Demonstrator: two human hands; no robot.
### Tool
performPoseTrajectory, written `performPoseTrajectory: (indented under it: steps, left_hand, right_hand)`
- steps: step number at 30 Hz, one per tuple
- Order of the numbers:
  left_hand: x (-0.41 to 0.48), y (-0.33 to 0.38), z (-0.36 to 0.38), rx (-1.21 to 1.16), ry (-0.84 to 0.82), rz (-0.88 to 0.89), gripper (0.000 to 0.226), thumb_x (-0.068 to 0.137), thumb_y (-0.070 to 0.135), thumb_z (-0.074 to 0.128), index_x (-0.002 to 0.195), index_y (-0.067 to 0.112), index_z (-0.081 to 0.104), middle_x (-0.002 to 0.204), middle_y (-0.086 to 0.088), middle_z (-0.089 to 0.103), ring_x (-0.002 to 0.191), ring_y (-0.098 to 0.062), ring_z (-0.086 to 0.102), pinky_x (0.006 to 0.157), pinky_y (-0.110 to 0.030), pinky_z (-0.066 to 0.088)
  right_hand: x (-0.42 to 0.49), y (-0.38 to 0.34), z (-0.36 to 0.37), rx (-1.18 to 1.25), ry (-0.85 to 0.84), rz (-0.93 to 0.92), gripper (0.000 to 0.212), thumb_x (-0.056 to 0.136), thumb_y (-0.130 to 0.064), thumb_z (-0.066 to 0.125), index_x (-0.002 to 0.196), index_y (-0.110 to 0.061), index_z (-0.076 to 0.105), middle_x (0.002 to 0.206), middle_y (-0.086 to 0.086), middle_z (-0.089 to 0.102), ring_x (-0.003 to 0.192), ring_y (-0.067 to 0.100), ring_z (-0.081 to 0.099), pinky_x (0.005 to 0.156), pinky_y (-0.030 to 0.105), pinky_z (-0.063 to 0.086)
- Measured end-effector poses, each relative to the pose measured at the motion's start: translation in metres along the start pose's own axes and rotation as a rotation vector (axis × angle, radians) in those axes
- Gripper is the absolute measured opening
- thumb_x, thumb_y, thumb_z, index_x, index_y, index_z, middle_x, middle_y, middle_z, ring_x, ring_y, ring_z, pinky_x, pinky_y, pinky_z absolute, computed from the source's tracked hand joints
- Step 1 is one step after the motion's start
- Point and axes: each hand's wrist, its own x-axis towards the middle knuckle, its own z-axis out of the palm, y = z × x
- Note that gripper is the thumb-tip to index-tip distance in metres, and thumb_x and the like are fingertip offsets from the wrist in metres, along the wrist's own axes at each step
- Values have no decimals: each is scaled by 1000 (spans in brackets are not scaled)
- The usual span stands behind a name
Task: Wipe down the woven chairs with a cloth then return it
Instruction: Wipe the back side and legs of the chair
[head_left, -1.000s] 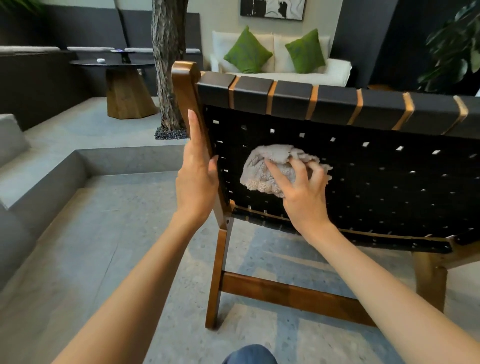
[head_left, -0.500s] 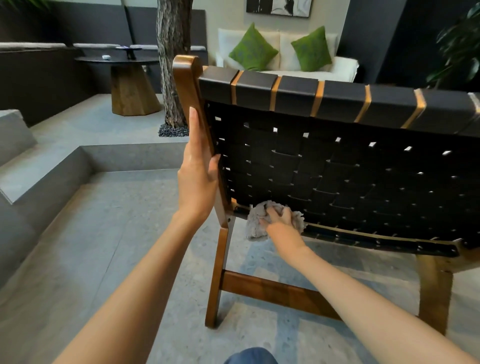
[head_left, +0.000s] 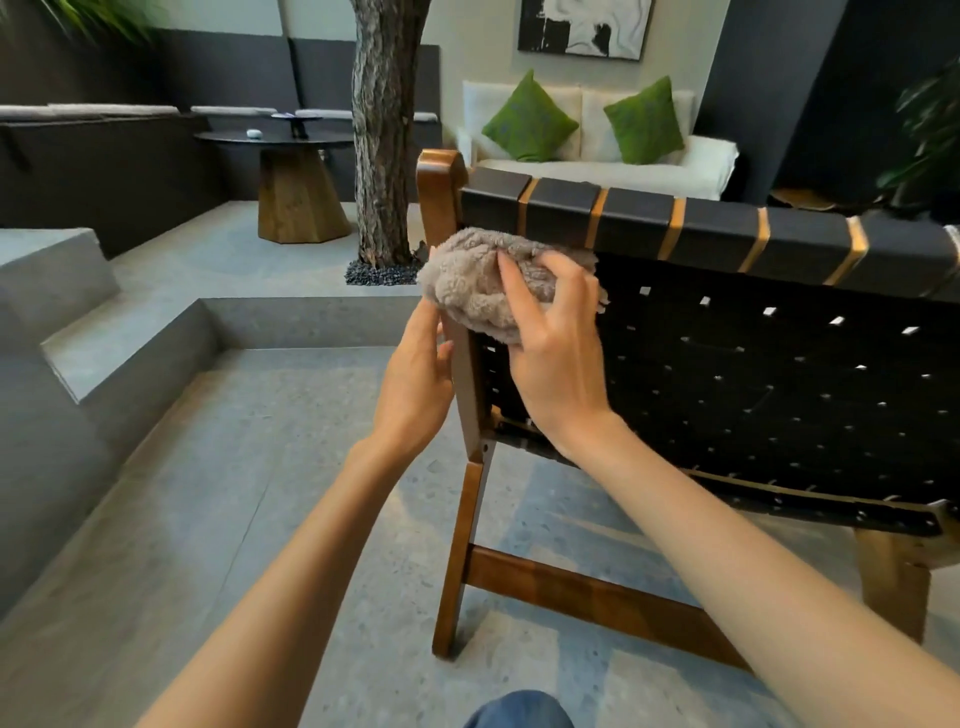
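Observation:
A chair with a black woven back (head_left: 753, 364) and a brown wooden frame stands in front of me, seen from behind. My right hand (head_left: 558, 358) grips a fluffy grey-beige cloth (head_left: 472, 283) and holds it against the upper left corner of the chair back, over the wooden post. My left hand (head_left: 415, 379) rests flat against the outer side of that post, just below the cloth, fingers pointing up. The cloth hides the tips of my left fingers.
A tree trunk (head_left: 387, 130) rises behind the chair's left post. Concrete steps (head_left: 130, 338) climb at the left. A round dark table (head_left: 283, 140) on a wooden base stands at the back left, a white sofa (head_left: 691, 163) with green cushions behind the chair.
My right hand has swept the cloth from the bottom rail up to the top left corner of the chair back. My left hand stays on the post.

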Motion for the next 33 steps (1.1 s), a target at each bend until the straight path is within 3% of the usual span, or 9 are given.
performPoseTrajectory:
  steps: [4,8,12,17,20,23,27,30,33]
  left_hand:
    - [1,-10,-7,15,-71,-17,86,88,-20,36,149,34,10,155,5,26,130,-15,45,81,5,34]
    - [0,-12,-9,-32,-120,-2,96,86,-23,39,149,37,-2,158,7,14,133,-16,40,80,0,42]
    - [-6,-11,-3,-102,-97,22,101,84,-24,39,141,48,-4,159,11,8,133,-3,27,90,-8,44]
    - [-14,-23,8,-100,-106,-10,99,84,-24,37,144,44,-3,159,11,7,136,-1,22,93,-7,40]
    - [-19,-26,11,-75,-113,-21,97,84,-25,37,147,38,-2,158,12,6,130,13,17,96,-6,37]
    - [-22,-26,12,-79,-130,-36,98,85,-24,37,143,45,-2,159,13,5,133,5,19,98,-7,37]
    - [-24,-24,16,-87,-141,-50,99,87,-22,39,140,50,-3,154,25,-2,140,-10,21,93,-5,38]
    - [-26,-27,21,-50,-152,-31,101,86,-20,42,142,50,-5,152,29,-8,145,-17,16,106,-24,39]
    - [-29,-34,29,-29,-156,-41,101,85,-20,43,149,41,-6,155,23,-12,147,-14,6,112,-47,32]
  right_hand:
    - [5,-8,32,-66,32,75,47,90,-15,31,126,-7,60,129,9,30,116,30,33,94,44,50]
    - [3,-4,41,-109,39,64,43,93,-18,31,122,-11,63,125,7,32,107,25,36,88,36,49]
    - [-5,3,49,-145,27,36,34,90,-15,38,116,-10,59,119,8,35,100,24,39,79,33,49]
    - [-36,14,70,-146,-108,97,41,90,-19,32,110,-6,65,119,2,33,103,21,37,83,30,46]
    - [-50,16,79,-168,-117,104,31,89,-19,43,106,-7,66,119,5,37,104,23,38,84,30,46]
    - [-81,21,90,-190,-213,113,23,76,-5,61,98,-3,68,112,13,52,100,28,41,78,35,53]
    - [-120,27,103,-110,-505,296,41,52,6,84,89,3,67,91,17,64,79,32,61,60,34,55]
    - [-127,28,112,-84,-693,371,32,67,8,76,98,8,66,112,24,59,97,41,58,78,47,52]
    - [-134,34,119,-215,-810,243,35,93,2,47,128,3,52,144,16,36,126,33,38,102,38,35]
